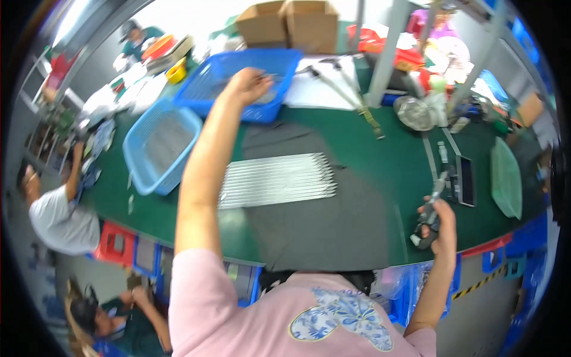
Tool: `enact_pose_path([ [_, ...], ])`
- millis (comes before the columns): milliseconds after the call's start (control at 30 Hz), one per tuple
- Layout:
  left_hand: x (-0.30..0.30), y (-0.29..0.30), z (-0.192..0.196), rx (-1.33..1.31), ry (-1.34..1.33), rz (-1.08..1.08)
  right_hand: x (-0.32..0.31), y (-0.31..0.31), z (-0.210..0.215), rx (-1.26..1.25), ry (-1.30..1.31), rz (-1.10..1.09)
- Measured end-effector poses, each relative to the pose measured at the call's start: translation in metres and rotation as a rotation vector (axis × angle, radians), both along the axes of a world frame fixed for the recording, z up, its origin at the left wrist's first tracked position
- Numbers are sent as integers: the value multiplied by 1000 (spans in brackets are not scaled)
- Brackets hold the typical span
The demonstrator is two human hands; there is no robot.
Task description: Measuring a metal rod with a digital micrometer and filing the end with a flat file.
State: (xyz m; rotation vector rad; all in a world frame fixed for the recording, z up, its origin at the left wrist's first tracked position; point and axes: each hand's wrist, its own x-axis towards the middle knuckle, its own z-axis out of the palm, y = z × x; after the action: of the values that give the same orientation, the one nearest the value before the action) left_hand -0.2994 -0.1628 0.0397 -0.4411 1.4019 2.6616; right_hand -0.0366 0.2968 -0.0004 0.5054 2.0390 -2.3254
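My left hand reaches over the dark blue plastic basket at the back of the bench. Its fingers are bent together, and whatever they hold is too blurred to make out. At the right, my right hand is wrapped round a dark hand tool with a slim metal tip pointing away from me; its exact kind is unclear. Between my arms, several silvery metal strips lie side by side on a grey cloth. My left forearm hides their left ends in part.
A light blue basket stands on the green bench at left. A phone and a pale green tray lie at right. Straps cross a white sheet. Cardboard boxes stand behind; a grey post rises at back right. Other people sit at left.
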Motion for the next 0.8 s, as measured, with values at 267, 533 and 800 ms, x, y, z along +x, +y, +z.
enact_pose_path([
  [267, -69, -64, -77, -766, -369, -83, -18, 4, -20, 276, -246, 77],
  [533, 42, 9, -9, -1743, 794, 212, -73, 10, -11, 637, -127, 125],
  [800, 225, 59, -61, -1762, 1090, -460, -102, 2, -13, 1053, -19, 196],
])
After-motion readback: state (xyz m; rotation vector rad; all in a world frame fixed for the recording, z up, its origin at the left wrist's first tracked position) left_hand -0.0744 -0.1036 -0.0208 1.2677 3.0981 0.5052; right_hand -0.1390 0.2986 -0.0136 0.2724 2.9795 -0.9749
